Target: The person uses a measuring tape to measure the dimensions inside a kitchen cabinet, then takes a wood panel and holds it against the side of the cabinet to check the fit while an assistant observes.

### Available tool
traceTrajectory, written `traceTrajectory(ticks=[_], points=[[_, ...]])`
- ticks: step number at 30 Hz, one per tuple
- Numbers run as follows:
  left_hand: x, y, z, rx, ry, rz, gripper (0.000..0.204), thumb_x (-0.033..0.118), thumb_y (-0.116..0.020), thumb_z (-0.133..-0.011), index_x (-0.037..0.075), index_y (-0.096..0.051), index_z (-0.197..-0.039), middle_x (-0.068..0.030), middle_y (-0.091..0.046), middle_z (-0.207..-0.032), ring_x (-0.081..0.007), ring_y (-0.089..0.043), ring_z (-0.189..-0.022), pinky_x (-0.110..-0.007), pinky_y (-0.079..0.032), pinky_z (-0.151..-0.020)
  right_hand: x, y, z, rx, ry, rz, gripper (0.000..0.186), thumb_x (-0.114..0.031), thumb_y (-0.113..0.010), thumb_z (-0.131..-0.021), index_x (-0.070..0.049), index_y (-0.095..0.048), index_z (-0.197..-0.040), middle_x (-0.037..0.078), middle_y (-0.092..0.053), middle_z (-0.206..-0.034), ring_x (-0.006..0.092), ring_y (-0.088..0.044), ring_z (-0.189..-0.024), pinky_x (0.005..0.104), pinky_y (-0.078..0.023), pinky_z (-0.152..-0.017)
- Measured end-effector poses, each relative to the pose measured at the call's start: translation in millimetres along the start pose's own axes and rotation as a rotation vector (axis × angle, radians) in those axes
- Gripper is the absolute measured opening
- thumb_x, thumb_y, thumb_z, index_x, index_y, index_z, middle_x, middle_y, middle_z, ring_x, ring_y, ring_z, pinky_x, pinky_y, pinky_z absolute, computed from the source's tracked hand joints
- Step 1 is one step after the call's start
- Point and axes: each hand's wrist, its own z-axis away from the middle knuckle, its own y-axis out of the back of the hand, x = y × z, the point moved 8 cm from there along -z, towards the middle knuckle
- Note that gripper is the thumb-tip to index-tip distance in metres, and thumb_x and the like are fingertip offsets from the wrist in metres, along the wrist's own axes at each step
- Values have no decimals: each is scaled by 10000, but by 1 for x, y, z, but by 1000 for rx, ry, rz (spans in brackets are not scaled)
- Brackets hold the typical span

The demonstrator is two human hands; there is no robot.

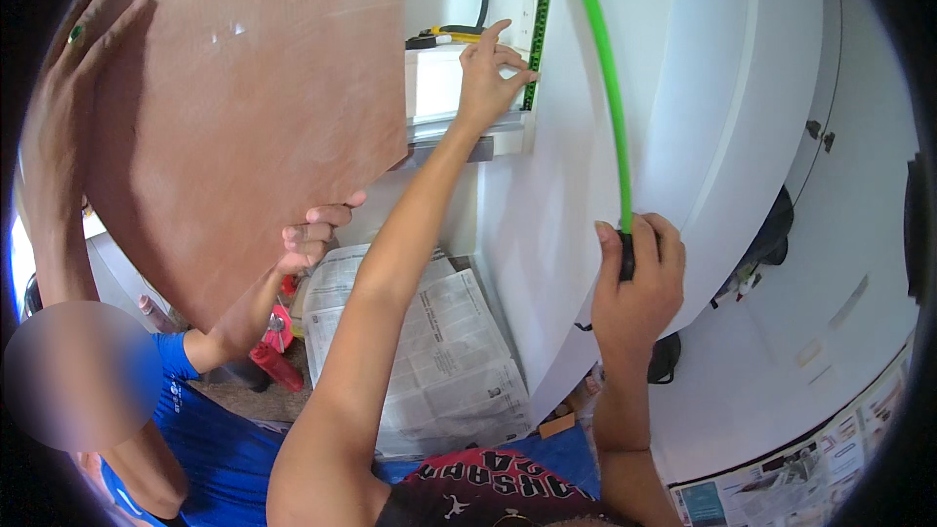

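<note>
My left hand (488, 78) is raised at a white cabinet recess (439, 83), its thumb and fingers pinched at a dark-marked green tape strip (539, 29) along the upright edge, index finger raised. My right hand (639, 293), lower right, grips a black tape measure case (627, 254); its bright green blade (610, 88) rises from it and curves up out of the frame. A yellow-and-black tool (449, 35) lies on the ledge behind my left hand. A brown board (254, 88) stands left of the recess.
A co-worker in a blue shirt (215, 429) holds the board with both hands. Newspaper sheets (420, 351) cover the surface below, beside red bottles (276, 368) and other items. A white panel (556, 234) stands right; white doors with hinges (849, 137) are further right, above more newspaper.
</note>
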Motion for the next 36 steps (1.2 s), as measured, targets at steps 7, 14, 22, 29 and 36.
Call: traceTrajectory(ticks=[7, 14, 22, 29, 36], points=[[4, -1, 26, 44, -46, -45, 582, 170, -849, -853, 86, -612, -1378, 12, -771, -882, -162, -683, -1002, -427, -280, -1122, -2, 24, 3, 11, -11, 64, 300, -317, -776, -966, -43, -743, -1086, 93, -676, -1117, 291, -644, -967, 403, -553, -721], [5, 8, 30, 35, -101, -145, 585, 161, -810, -892, 67, -564, -1415, 6, -785, -912, -167, -674, -1039, -417, -290, -1112, -9, 36, 13, 29, -16, 59, 289, -315, -771, -972, -47, -744, -1077, 76, -671, -1114, 274, -637, -960, 395, -552, -717], [17, 3, 39, 62, -115, -264, 261, 188, -709, -949, 35, -760, -1153, -48, -744, -905, -235, -663, -960, -458, -326, -1068, 4, 16, 22, -82, -35, 40, 327, -354, -758, -979, -53, -748, -1106, 62, -670, -1117, 273, -642, -958, 401, -550, -715], [13, -6, 52, 25, -103, -327, 190, 181, -607, -1023, 30, -714, -1065, -119, -713, -902, -296, -654, -944, -481, -346, -1044, 3, 18, 28, -63, -57, 20, 306, -329, -768, -973, -50, -744, -1095, 72, -672, -1125, 280, -639, -966, 412, -548, -747], [32, 9, 77, 141, -226, -201, 143, 143, -584, -1061, 12, -636, -1036, -144, -703, -890, -326, -635, -867, -472, -409, -965, 14, 23, 49, 41, -39, -208, 293, -220, -793, -953, 19, -721, -1107, 157, -669, -1146, 320, -646, -1026, 416, -537, -843]])
